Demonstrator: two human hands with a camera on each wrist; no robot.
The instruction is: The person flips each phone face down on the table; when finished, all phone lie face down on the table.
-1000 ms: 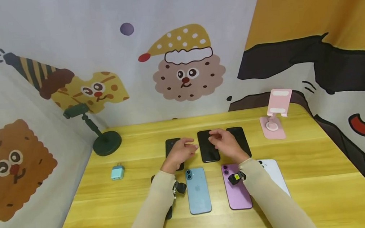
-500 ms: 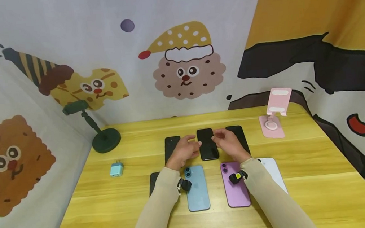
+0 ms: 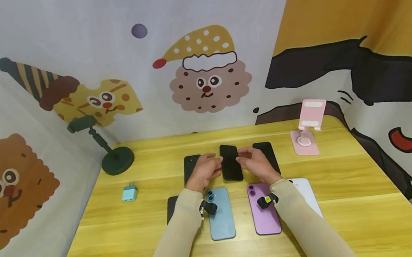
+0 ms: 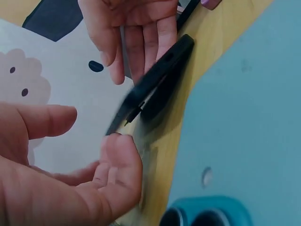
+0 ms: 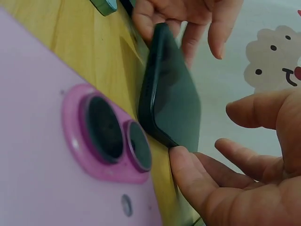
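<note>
Between my two hands, a black smartphone (image 3: 231,165) is held tilted, dark glass facing up, a shadow on the tabletop under it in the wrist views. My left hand (image 3: 203,171) holds its left edge with the digit tips; another digit stands apart from it in the left wrist view. On the other side, my right hand (image 3: 257,164) holds the right edge near a corner, thumb tip (image 5: 182,157) against it and the other fingers loosely bent. Below lie a light blue smartphone (image 3: 221,217) and a pink smartphone (image 3: 266,217), camera sides up.
Dark phones lie left (image 3: 190,164) and right (image 3: 267,151) of the held one. Partly under the sleeves are another dark phone (image 3: 171,207) and a white phone (image 3: 310,193). A green stand (image 3: 117,160), a blue charger (image 3: 129,193) and a pink phone stand (image 3: 311,115) stand farther out.
My right hand has drawn back from over the black smartphone to its right edge. My left hand has come in to the left edge. The phone now looks slightly raised and tilted.
</note>
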